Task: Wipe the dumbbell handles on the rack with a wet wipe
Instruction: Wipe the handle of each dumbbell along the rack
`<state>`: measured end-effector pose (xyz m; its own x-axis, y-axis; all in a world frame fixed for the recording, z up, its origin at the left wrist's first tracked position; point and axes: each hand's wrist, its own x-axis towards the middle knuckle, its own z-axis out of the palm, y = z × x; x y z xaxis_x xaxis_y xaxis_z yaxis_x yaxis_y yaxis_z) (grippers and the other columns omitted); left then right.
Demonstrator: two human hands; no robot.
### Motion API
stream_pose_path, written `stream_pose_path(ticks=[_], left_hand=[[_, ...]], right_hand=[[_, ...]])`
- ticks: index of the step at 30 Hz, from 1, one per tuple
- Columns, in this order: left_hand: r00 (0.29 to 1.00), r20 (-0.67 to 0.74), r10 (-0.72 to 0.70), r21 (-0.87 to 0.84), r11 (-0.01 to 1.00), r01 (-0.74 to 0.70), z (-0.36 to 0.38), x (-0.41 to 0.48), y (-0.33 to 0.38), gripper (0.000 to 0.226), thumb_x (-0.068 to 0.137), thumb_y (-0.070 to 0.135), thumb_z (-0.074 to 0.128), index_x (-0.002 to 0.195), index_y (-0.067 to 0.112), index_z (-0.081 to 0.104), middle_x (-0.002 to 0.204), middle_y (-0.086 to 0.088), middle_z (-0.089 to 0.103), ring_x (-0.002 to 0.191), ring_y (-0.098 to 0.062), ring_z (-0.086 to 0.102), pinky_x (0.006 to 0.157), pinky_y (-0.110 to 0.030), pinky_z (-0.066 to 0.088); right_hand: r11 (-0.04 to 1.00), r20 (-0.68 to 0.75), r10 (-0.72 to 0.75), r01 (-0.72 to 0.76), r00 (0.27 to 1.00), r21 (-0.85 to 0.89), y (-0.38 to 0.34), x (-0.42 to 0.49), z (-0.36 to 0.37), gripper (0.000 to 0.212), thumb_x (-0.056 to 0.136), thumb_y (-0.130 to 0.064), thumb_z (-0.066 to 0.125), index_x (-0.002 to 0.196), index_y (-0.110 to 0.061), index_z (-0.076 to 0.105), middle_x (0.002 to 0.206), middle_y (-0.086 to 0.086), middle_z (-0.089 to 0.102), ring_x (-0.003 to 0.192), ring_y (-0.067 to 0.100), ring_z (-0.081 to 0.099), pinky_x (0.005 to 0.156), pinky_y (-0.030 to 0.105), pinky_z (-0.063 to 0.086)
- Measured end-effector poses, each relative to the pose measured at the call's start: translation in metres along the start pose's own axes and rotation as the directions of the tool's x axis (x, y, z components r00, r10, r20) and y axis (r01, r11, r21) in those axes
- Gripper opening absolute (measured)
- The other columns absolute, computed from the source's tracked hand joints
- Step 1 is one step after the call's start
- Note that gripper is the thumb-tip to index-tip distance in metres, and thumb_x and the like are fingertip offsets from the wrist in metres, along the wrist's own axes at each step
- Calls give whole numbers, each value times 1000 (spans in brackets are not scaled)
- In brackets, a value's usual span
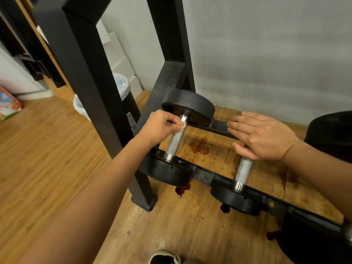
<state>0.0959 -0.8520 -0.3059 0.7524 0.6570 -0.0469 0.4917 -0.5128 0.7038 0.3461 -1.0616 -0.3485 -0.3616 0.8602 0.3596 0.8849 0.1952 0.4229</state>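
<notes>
Dumbbell handle (176,141) sits on low rack (203,177), far L. left hand (162,126) pinches wadded wet wipe (183,127) against its top end, fingers curled. Right hand (261,138) lies flat on 2nd handle (242,172), fingers straight & together. Step: wiping 1st handle; next prob. needs firm stroke down the knurling.

The left hand (160,126) pinches a wipe (183,127) against the far end of the left dumbbell's handle (175,141). The right hand (261,136) lies flat on the right dumbbell's handle (242,173).
</notes>
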Motion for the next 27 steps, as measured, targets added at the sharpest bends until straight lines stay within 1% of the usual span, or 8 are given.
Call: stream_pose_path(ticks=[2, 6, 11, 13, 16, 22, 25, 27], left_hand=[[999, 50, -15, 38, 999, 14, 0, -12, -4, 9, 90, 9, 76, 93, 16, 79, 93, 10, 75, 88, -1, 72, 88, -13, 53], [996, 84, -8, 34, 999, 5, 1, -27, -11, 16, 90, 10, 75, 89, 26, 76, 92, 12, 75, 88, 1, 72, 88, -16, 55], [996, -84, -15, -101, 995, 7, 3, -10, -9, 12, 90, 11, 75, 96, 21, 77, 99, 7, 76, 90, -3, 73, 91, -18, 55], [996, -82, -24, -137, 991, 12, 2, -6, -8, 12, 90, 10, 75, 96, 20, 77, 100, 7, 75, 91, -4, 73, 89, -17, 55], [999, 25, -46, -84, 995, 48, -4, -11, -8, 12, 88, 9, 77, 91, 21, 77, 97, 8, 76, 90, -2, 73, 83, -10, 53], [946, 304, -109, 110, 991, 79, -19, -33, -21, 11, 85, 14, 80, 88, 24, 79, 93, 12, 77, 96, 1, 70, 90, -15, 51], [910, 401, -102, 235, 972, 5, -24, -27, -15, 14, 85, 13, 80, 89, 27, 79, 91, 14, 76, 94, 1, 70, 93, -22, 54], [910, 412, -46, 233, 971, -56, -25, -23, -11, 14, 87, 11, 79, 94, 23, 80, 91, 11, 77, 90, 0, 72, 93, -25, 57]], right_hand=[[1000, 7, 5, -5, 1000, 2, 0, 0, -1, 57, 100, -45, 42, 124, 0, 69, 122, 17, 70, 119, 33, 64, 113, 46, 40], [1000, -1, 7, -7, 1000, -5, 0, 1, -1, 56, 99, -44, 43, 122, 0, 69, 120, 18, 71, 117, 33, 65, 112, 47, 40], [1000, 0, 6, -6, 1000, 2, 0, 1, -1, 55, 99, -43, 45, 122, 0, 69, 121, 18, 70, 118, 33, 64, 111, 47, 41], [1000, 0, 8, -8, 1000, 3, 0, 0, 1, 55, 99, -43, 45, 123, 0, 69, 122, 18, 70, 118, 33, 63, 112, 47, 41], [1000, 0, 8, -8, 1000, 8, 0, -1, 1, 56, 100, -44, 43, 123, 0, 69, 122, 18, 70, 119, 33, 63, 112, 47, 41], [1000, 2, 13, -13, 1000, 12, 0, 0, 1, 58, 101, -44, 38, 123, 0, 69, 122, 18, 70, 118, 34, 63, 113, 47, 40], [1000, 3, 15, -15, 1000, 5, -1, 1, 0, 56, 101, -43, 40, 122, -1, 70, 122, 17, 70, 118, 33, 63, 114, 47, 38], [1000, -40, 22, -22, 999, 3, 0, 1, 1, 52, 100, -42, 44, 118, -1, 71, 119, 17, 71, 116, 33, 64, 112, 47, 41]])
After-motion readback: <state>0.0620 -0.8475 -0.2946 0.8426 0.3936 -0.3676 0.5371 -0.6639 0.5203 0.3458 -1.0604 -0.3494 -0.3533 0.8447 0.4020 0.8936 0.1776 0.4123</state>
